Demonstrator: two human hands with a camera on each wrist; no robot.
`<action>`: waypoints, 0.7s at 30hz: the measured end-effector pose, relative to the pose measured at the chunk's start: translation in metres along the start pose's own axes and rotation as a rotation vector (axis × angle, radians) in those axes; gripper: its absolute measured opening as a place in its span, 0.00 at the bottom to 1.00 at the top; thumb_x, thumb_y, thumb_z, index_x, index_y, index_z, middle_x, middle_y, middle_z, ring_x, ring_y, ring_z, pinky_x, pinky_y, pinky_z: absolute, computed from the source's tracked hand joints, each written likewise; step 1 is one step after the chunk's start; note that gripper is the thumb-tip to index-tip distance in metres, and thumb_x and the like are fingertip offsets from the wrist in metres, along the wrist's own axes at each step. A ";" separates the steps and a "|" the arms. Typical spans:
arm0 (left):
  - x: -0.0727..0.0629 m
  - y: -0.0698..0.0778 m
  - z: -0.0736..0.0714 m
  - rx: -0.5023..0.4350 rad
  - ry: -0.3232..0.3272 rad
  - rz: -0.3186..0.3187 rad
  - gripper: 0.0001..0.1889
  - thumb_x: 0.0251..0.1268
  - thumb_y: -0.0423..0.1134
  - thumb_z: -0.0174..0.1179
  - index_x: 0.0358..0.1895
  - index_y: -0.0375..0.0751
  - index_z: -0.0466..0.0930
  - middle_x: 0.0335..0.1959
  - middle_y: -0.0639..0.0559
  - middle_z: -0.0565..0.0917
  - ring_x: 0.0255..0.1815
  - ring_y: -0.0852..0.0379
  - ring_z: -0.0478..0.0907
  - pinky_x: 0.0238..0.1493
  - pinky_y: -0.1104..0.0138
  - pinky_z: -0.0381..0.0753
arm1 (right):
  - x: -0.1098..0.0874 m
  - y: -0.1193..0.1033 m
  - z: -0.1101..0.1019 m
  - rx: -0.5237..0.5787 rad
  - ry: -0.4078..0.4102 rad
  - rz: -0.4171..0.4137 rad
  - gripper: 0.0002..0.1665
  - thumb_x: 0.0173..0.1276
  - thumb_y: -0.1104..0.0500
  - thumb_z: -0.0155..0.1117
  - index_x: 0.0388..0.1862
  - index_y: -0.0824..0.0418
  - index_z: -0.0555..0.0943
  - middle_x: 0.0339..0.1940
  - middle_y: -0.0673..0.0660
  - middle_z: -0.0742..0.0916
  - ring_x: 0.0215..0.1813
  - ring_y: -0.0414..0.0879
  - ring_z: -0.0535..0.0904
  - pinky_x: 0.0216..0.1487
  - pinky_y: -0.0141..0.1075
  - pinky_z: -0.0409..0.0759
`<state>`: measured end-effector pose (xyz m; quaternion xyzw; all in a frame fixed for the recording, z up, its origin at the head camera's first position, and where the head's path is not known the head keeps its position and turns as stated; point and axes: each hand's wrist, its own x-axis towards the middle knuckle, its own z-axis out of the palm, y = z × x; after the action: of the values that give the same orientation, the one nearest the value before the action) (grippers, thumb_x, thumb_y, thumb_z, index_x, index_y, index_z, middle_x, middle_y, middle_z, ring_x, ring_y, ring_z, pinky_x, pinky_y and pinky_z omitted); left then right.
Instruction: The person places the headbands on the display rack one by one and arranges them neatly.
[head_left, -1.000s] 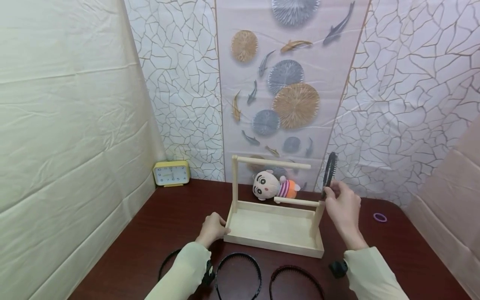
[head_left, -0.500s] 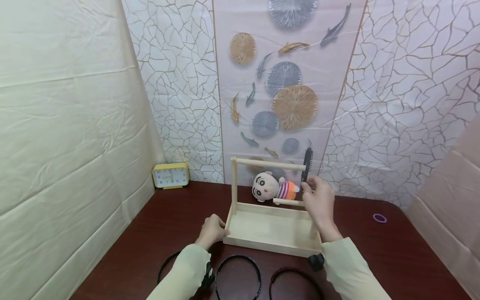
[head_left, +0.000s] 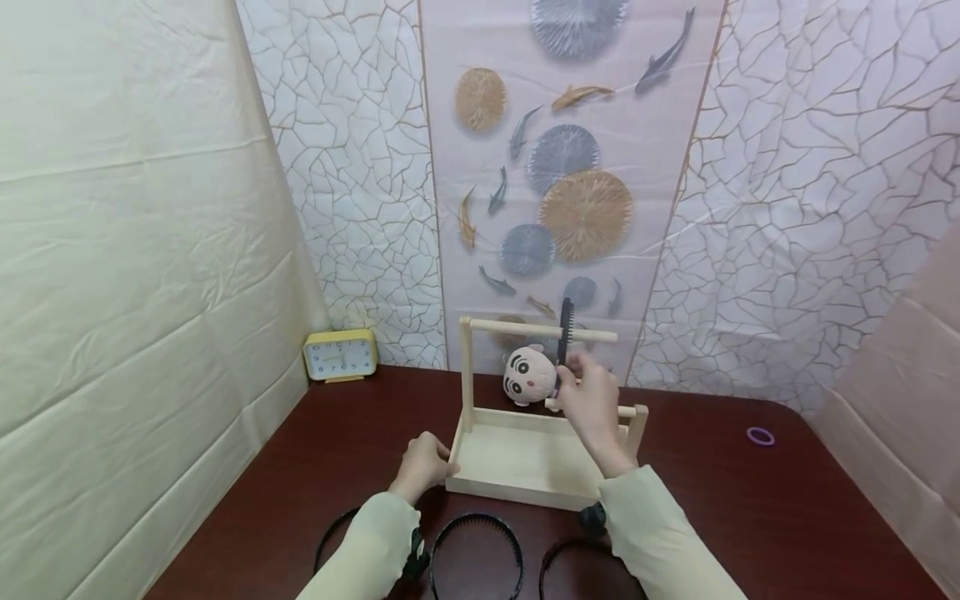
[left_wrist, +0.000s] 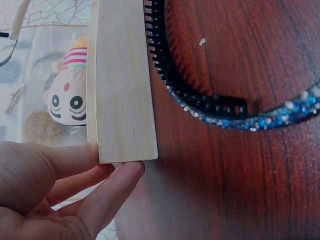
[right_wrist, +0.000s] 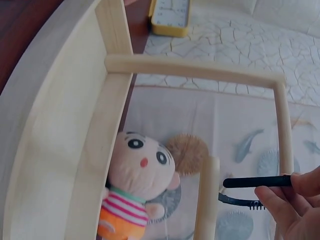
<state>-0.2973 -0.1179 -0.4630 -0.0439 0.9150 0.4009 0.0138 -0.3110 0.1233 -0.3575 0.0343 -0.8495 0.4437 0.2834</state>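
Observation:
In the head view my right hand [head_left: 592, 400] pinches the lower part of a black toothed headband [head_left: 565, 333] and holds it upright. The headband overlaps the upper bar [head_left: 510, 328] of a pale wooden rack with a tray base [head_left: 510, 492]. Seen from the right wrist, one dark end of the headband [right_wrist: 255, 181] points at the free end of the lower bar [right_wrist: 207, 200], between the fingers and that bar. My left hand [head_left: 422, 467] grips the tray's left front corner; in the left wrist view, thumb and fingers meet at the end of its wooden wall [left_wrist: 122, 85].
Several headbands lie in front of the rack, among them a middle one [head_left: 476, 518] and a dark right one [head_left: 577, 546], partly under the right sleeve. Behind the rack lies a plush doll [head_left: 528, 377]. A yellow clock [head_left: 341, 354] stands back left, a purple ring [head_left: 761, 436] lies right.
My right hand has carried the headband leftward, from beside the rack's right post, past the upper bar's free end, to the bar's middle right. The left hand has stayed at the tray corner.

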 end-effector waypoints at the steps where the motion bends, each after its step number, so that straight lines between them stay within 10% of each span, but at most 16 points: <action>1: 0.000 0.000 0.000 0.002 0.001 0.000 0.11 0.55 0.31 0.71 0.40 0.28 0.86 0.30 0.40 0.86 0.23 0.55 0.82 0.24 0.63 0.81 | -0.001 -0.001 0.003 0.002 -0.008 0.001 0.07 0.70 0.64 0.60 0.42 0.65 0.83 0.37 0.61 0.89 0.38 0.54 0.86 0.37 0.46 0.82; 21: -0.001 0.000 0.002 -0.002 0.021 0.023 0.10 0.54 0.31 0.71 0.39 0.28 0.87 0.31 0.39 0.87 0.24 0.54 0.84 0.25 0.63 0.82 | -0.010 -0.024 0.060 0.076 -0.050 -0.150 0.02 0.62 0.70 0.65 0.34 0.69 0.83 0.31 0.60 0.87 0.36 0.51 0.84 0.43 0.44 0.81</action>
<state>-0.2961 -0.1162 -0.4641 -0.0374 0.9151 0.4015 -0.0005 -0.3225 0.0604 -0.3715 0.1196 -0.8338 0.4522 0.2931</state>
